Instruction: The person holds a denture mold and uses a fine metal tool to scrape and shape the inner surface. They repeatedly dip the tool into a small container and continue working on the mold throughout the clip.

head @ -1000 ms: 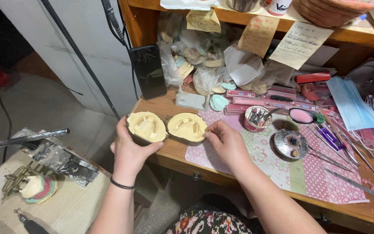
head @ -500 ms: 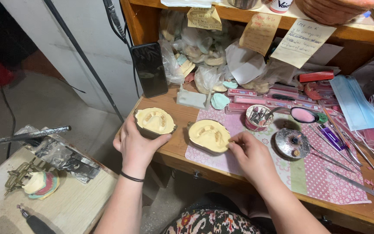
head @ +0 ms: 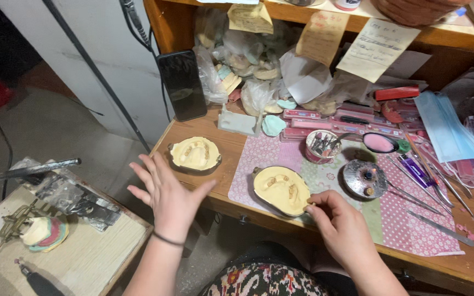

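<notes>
Resting two yellow dental moulds on the wooden tabletop [head: 231, 159].
Left hand [head: 168, 192] hovers spread open beside one mould [head: 194, 154]; right hand [head: 342, 226] pinches the other mould's [head: 281, 189] rim.

I see matt, chalky yellow plaster in two metal-rimmed moulds [head: 195, 154] [head: 281, 190], a varnished wooden surface [head: 231, 148], a patterned pink cloth mat [head: 412, 230], a glossy black phone [head: 181, 84].

- Left hand [head: 170, 198]: bare, no sleeve; thin dark band round the wrist.
- Right hand [head: 342, 230]: bare, no sleeve or ring seen.
- Lap: dark fabric patterned in red and cream.
</notes>
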